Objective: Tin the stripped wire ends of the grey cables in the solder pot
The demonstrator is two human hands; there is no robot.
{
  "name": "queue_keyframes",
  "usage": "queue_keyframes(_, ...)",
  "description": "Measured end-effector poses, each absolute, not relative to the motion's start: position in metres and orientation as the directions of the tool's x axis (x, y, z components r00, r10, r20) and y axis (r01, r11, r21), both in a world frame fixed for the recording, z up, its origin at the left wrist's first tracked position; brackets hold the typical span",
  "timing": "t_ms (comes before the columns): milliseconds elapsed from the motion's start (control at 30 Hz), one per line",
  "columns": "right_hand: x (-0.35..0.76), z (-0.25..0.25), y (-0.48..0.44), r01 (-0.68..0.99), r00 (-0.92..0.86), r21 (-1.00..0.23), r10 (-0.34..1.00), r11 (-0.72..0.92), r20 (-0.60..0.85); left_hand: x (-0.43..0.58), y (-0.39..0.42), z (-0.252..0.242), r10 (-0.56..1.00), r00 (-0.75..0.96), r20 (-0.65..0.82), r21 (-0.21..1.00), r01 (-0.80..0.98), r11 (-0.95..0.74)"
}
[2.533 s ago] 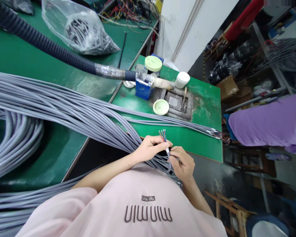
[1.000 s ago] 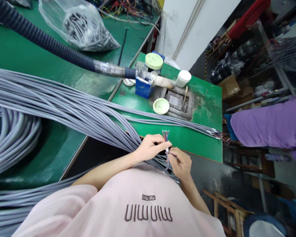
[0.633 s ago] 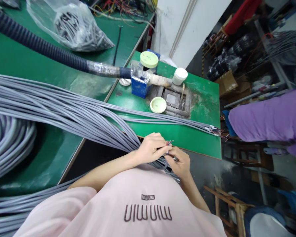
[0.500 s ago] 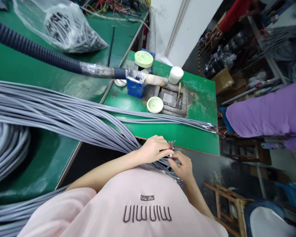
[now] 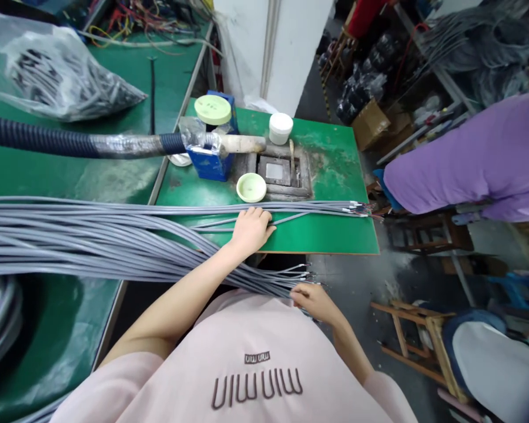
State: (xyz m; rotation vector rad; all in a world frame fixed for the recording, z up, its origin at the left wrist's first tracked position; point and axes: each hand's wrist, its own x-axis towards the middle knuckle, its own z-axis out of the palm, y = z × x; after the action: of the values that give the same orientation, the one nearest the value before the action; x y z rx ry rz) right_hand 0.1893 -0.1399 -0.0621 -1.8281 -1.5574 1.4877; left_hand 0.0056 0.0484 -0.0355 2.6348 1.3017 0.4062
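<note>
The 2 hands have parted. A moment ago they were together over the coloured wire tips of a single cable. Now the left hand [image 5: 251, 232] lies palm down, fingers spread a little, across a few of the gray cables [image 5: 114, 235] on the green bench top [image 5: 330, 238]. The right hand [image 5: 315, 304] sits well apart from it, low and near the pink T-shirt [image 5: 251, 376], its fingers [image 5: 297, 292] curled at a spray of cable ends [image 5: 302, 274]. From where I stand I cannot tell whether it is gripping them.

The long bundle runs in from the left across the bench. Part of it stretches along the far side of the left hand to stripped ends [image 5: 361, 210] at the right edge of the green top.

Farther off sits a sunken metal tray [image 5: 284, 173], with a pale green lid [image 5: 251, 187] just left of it and a white jar [image 5: 281, 128] beyond. A blue box [image 5: 207, 164] stands at the tray's left, under the end of a black corrugated hose [image 5: 39, 136] coming in from the left. On the far bench lies a clear plastic bag [image 5: 57, 76] of dark pieces. A purple garment [image 5: 471, 158] fills the right side.
</note>
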Motion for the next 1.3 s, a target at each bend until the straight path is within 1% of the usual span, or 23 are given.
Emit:
queue_keyframes(33, 0.18, -0.06, -0.131, 0.411, -0.174, -0.826, 0.856, -0.386, -0.487, 0.008, 0.049, -0.035, 0.79, 0.592, 0.16, 0.283, 0.739, -0.611)
queue_keyframes(100, 0.166, -0.056, -0.115, 0.175, -0.214, -0.889, 0.865, -0.424, -0.454, 0.008, 0.048, -0.031, 0.78, 0.605, 0.156, 0.35, 0.705, -0.617)
queue_keyframes(167, 0.155, -0.053, -0.1, -0.052, -0.195, -0.903, 0.891, -0.426, -0.409, 0.004, 0.044, -0.021, 0.788, 0.6, 0.136, 0.477, 0.658, -0.583)
queue_keyframes(233, 0.15, -0.049, -0.084, -0.276, -0.137, -0.876, 0.918, -0.395, -0.371, -0.002, 0.038, -0.009, 0.793, 0.601, 0.101, 0.607, 0.594, -0.528)
queue_keyframes(333, 0.154, -0.04, -0.061, -0.529, 0.005, -0.804, 0.946, -0.272, -0.324, -0.013, 0.028, 0.004, 0.789, 0.608, 0.092, 0.726, 0.501, -0.471)
queue_keyframes(400, 0.165, -0.032, -0.048, -0.618, 0.142, -0.772, 0.945, -0.149, -0.296, -0.018, 0.023, 0.007, 0.792, 0.598, 0.124, 0.768, 0.448, -0.458)
queue_keyframes(433, 0.172, -0.027, -0.044, -0.637, 0.22, -0.766, 0.934, -0.082, -0.282, -0.019, 0.022, 0.007, 0.791, 0.595, 0.142, 0.78, 0.426, -0.46)
queue_keyframes(500, 0.188, -0.017, -0.038, -0.622, 0.387, -0.78, 0.893, 0.07, -0.229, -0.02, 0.02, 0.003, 0.78, 0.601, 0.177, 0.785, 0.391, -0.48)
queue_keyframes(533, 0.195, -0.011, -0.038, -0.584, 0.473, -0.797, 0.863, 0.156, -0.178, -0.02, 0.02, 0.0, 0.77, 0.61, 0.189, 0.782, 0.38, -0.494)
queue_keyframes(600, 0.208, -0.002, -0.042, -0.442, 0.625, -0.837, 0.78, 0.323, -0.029, -0.018, 0.021, -0.006, 0.75, 0.634, 0.189, 0.773, 0.375, -0.511)
queue_keyframes(667, 0.215, 0.005, -0.053, -0.259, 0.687, -0.88, 0.717, 0.399, 0.122, -0.017, 0.02, -0.012, 0.723, 0.673, 0.157, 0.772, 0.373, -0.514)
queue_keyframes(700, 0.216, 0.007, -0.06, -0.177, 0.671, -0.907, 0.721, 0.382, 0.173, -0.016, 0.019, -0.014, 0.702, 0.699, 0.136, 0.777, 0.365, -0.514)
queue_keyframes(733, 0.215, 0.008, -0.067, -0.105, 0.629, -0.938, 0.753, 0.329, 0.194, -0.015, 0.017, -0.015, 0.681, 0.723, 0.118, 0.787, 0.35, -0.508)
queue_keyframes(767, 0.212, 0.009, -0.075, -0.04, 0.57, -0.967, 0.8, 0.254, 0.186, -0.014, 0.015, -0.015, 0.663, 0.741, 0.104, 0.807, 0.327, -0.492)
queue_keyframes(867, 0.199, 0.006, -0.094, 0.134, 0.362, -0.99, 0.929, 0.032, 0.079, -0.01, 0.009, -0.013, 0.667, 0.741, 0.08, 0.906, 0.225, -0.359)
queue_keyframes(933, 0.189, 0.004, -0.101, 0.225, 0.265, -0.974, 0.964, -0.032, 0.029, -0.006, 0.006, -0.01, 0.711, 0.702, 0.041, 0.966, 0.155, -0.208)
queue_keyframes(1033, 0.177, 0.003, -0.104, 0.328, 0.162, -0.943, 0.987, -0.055, -0.001, -0.002, 0.005, -0.006, 0.77, 0.637, -0.042, 0.999, 0.037, 0.023)
queue_keyframes(1133, 0.169, 0.005, -0.102, 0.403, 0.07, -0.914, 0.998, -0.038, -0.011, 0.002, 0.006, -0.002, 0.786, 0.611, -0.097, 0.966, -0.134, 0.223)
queue_keyframes(1200, 0.166, 0.007, -0.1, 0.425, 0.012, -0.904, 0.999, -0.034, -0.032, 0.004, 0.006, 0.0, 0.79, 0.603, -0.107, 0.923, -0.235, 0.305)
queue_keyframes(1300, 0.163, 0.008, -0.097, 0.441, -0.04, -0.896, 0.997, -0.044, -0.069, 0.007, 0.006, 0.003, 0.81, 0.575, -0.118, 0.882, -0.314, 0.352)
